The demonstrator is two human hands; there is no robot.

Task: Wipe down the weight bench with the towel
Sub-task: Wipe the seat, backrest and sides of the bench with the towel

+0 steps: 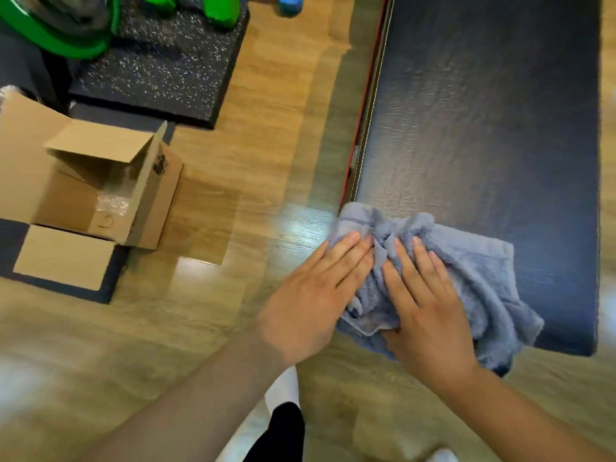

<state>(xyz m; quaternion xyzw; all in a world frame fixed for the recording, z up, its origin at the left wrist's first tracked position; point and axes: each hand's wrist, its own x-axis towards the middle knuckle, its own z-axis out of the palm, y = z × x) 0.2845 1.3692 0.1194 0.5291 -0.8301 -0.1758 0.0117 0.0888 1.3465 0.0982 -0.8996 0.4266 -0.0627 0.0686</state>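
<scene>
The weight bench point(483, 128) has a long dark padded top with a red-edged left side and runs away from me on the right. A crumpled light blue towel point(480, 278) lies on the bench's near left corner and hangs over the edge. My left hand point(316, 295) lies flat on the towel's left part, fingers together and pointing forward. My right hand point(426, 301) presses down on the towel's middle, fingers spread slightly, with a fold bunched between the two hands.
An open cardboard box point(93, 185) sits on the wooden floor point(250, 161) at the left. A black speckled rubber mat point(160, 71) with green weights point(60, 35) lies at the back left. A blue dumbbell point(290, 5) is at the top. My foot point(283, 391) is below.
</scene>
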